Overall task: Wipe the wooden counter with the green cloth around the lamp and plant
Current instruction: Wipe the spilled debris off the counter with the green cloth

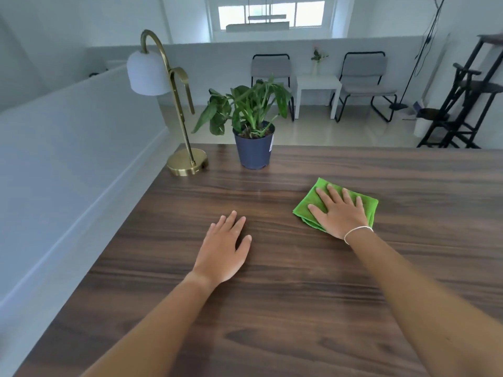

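The green cloth [324, 198], folded into a rough square, lies flat on the wooden counter [285, 308] right of the frame's centre. The right hand [340, 213] presses down on it palm first, fingers spread apart and stretched toward the far edge, covering most of the cloth so that green shows at its left, top and right sides. A thin pale bracelet [358, 232] circles that wrist.

The left hand [224, 247] sits at the middle of the frame, well apart from the cloth, palm down on bare wood with fingers loosely apart and holding nothing. Both bare forearms run in from the bottom edge.

Farther up, near the counter's back edge, the plant [249, 107] stands upright in a dark blue pot [254, 151], above and left of the cloth. Just left of the pot is the lamp [178, 99], its round brass base [187, 161] on the counter's far left corner, its curved brass stem carrying a white shade [147, 73] in the upper left of the frame. Lamp base and pot are near each other but not touching.

A white half wall [68, 148] fills the left side. Beyond the counter, at the top of the frame, two grey chairs [364, 74] flank a small white table [317, 87], and a dark wooden stand [471, 93] occupies the upper right
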